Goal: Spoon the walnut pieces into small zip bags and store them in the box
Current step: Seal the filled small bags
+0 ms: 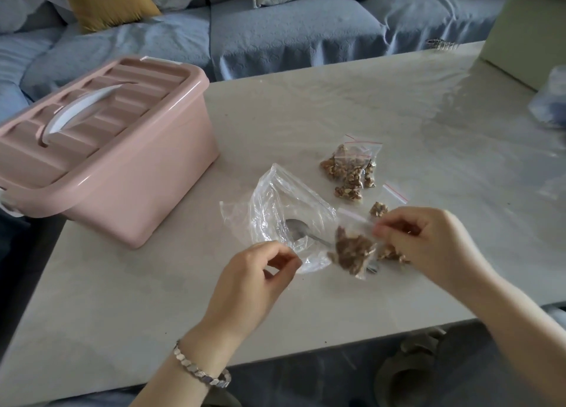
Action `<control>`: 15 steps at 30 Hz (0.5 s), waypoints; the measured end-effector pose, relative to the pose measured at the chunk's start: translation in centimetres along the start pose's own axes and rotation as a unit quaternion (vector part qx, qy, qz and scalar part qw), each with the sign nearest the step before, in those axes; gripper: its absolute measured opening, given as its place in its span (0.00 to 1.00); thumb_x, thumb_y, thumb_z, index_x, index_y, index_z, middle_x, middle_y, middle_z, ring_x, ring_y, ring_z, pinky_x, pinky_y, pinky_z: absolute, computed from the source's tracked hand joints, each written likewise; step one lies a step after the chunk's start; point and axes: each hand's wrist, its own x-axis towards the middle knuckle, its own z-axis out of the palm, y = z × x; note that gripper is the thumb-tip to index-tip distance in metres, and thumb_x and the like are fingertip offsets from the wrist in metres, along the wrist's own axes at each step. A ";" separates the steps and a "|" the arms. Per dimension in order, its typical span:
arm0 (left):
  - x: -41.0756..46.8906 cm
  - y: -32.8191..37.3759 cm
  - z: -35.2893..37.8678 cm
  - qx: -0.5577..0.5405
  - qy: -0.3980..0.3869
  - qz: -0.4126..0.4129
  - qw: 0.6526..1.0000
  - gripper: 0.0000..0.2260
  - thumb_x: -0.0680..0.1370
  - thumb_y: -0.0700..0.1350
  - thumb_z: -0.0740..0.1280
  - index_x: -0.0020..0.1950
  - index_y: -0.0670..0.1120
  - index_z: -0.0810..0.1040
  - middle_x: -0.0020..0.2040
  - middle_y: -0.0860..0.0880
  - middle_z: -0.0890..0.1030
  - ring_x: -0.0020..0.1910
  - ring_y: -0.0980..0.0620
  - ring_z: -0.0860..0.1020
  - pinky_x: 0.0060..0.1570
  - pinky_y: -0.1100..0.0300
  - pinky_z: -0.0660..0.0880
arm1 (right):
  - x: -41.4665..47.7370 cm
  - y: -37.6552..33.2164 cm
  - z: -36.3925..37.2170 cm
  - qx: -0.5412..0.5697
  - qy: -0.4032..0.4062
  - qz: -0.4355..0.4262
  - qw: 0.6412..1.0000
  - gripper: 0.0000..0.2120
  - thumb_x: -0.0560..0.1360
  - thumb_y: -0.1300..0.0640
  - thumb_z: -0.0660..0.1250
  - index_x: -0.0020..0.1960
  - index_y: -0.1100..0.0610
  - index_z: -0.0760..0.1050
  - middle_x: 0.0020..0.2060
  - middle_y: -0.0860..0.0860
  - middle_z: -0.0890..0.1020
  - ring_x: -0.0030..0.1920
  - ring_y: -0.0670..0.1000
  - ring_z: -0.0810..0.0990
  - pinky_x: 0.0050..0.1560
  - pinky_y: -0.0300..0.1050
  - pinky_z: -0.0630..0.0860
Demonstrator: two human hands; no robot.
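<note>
My right hand pinches the top edge of a small zip bag filled with walnut pieces, which hangs just above the table. My left hand hovers to its left, fingers curled with nothing in them, close to a large crumpled clear bag. A metal spoon lies on that clear bag. Filled small zip bags with red strips lie further back, and another small bag lies beside my right hand. The pink box stands at the left with its lid closed.
The grey table ends near me at its front edge. A pale green object and a bluish plastic bag sit at the far right. A blue sofa with a yellow cushion runs behind the table.
</note>
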 end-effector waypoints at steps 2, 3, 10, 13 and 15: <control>0.0 0.2 -0.1 -0.018 -0.007 -0.028 0.999 0.07 0.74 0.44 0.69 0.41 0.57 0.77 0.39 0.59 0.80 0.38 0.59 0.78 0.39 0.70 0.72 | 1.3 0.5 -0.6 -0.023 -0.013 0.032 0.999 0.05 0.72 0.59 0.70 0.39 0.52 0.80 0.27 0.43 0.80 0.24 0.37 0.73 0.28 0.27 0.67; 0.0 0.2 -0.1 -0.016 -0.015 -0.035 0.999 0.07 0.74 0.45 0.69 0.43 0.59 0.76 0.41 0.61 0.79 0.38 0.58 0.78 0.39 0.70 0.72 | 1.9 0.8 -0.6 -0.041 -0.023 0.038 0.998 0.05 0.73 0.60 0.68 0.39 0.52 0.79 0.27 0.44 0.79 0.24 0.37 0.73 0.28 0.27 0.67; -0.4 -0.1 0.0 0.007 -0.051 -0.060 0.997 0.08 0.75 0.47 0.68 0.46 0.61 0.74 0.45 0.66 0.76 0.38 0.62 0.76 0.38 0.72 0.70 | 6.1 2.7 -0.3 -0.220 -0.031 0.113 0.968 0.06 0.74 0.57 0.63 0.45 0.55 0.80 0.40 0.52 0.82 0.38 0.53 0.78 0.37 0.41 0.72; -0.5 -0.4 -0.3 0.035 -0.068 -0.065 0.995 0.08 0.75 0.48 0.67 0.43 0.63 0.72 0.47 0.70 0.73 0.41 0.62 0.76 0.38 0.72 0.70 | 8.7 2.1 -0.1 -0.304 0.020 0.083 0.949 0.09 0.75 0.59 0.61 0.49 0.58 0.79 0.47 0.53 0.81 0.45 0.56 0.78 0.41 0.45 0.75; -0.6 -0.5 -0.4 0.053 -0.075 -0.063 0.994 0.09 0.75 0.49 0.66 0.41 0.63 0.72 0.48 0.72 0.72 0.42 0.63 0.75 0.38 0.72 0.70 | 11.0 1.6 0.3 -0.303 0.032 0.042 0.952 0.10 0.74 0.60 0.60 0.51 0.59 0.79 0.51 0.55 0.79 0.51 0.57 0.76 0.45 0.46 0.73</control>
